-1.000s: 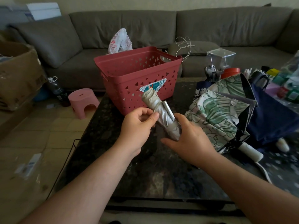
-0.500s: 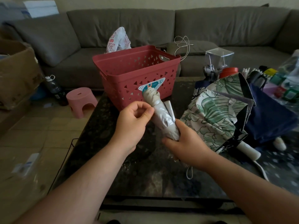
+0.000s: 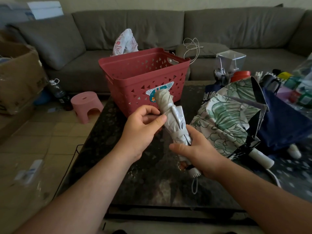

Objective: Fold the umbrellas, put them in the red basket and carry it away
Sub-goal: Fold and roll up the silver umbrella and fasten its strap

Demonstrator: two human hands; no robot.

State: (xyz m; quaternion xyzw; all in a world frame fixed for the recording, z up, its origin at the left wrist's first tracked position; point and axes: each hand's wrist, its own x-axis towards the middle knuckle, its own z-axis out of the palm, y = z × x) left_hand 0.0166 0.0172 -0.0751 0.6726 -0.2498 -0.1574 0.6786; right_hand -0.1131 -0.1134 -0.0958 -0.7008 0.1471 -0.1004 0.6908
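A rolled-up grey umbrella point(image 3: 170, 115) is held tilted above the dark table, its tip pointing at the red basket point(image 3: 135, 76). My right hand point(image 3: 195, 152) grips its lower end near the white handle, from which a wrist loop dangles. My left hand point(image 3: 143, 127) pinches the fabric at its middle. The basket stands at the table's far edge and looks empty. A leaf-print umbrella point(image 3: 224, 119) lies unfolded on the right, with a navy umbrella point(image 3: 283, 125) behind it.
The dark stone table point(image 3: 104, 142) has a wire rack on its left edge. Bottles, a clear box point(image 3: 231, 59) and small items crowd the far right. A grey sofa point(image 3: 202, 31), pink stool point(image 3: 86, 103), cardboard box point(image 3: 18, 76) and water bottle point(image 3: 57, 92) are around.
The grey umbrella has risen a little and turned more upright. My right hand slid down toward the handle, and the wrist loop now hangs free below it.
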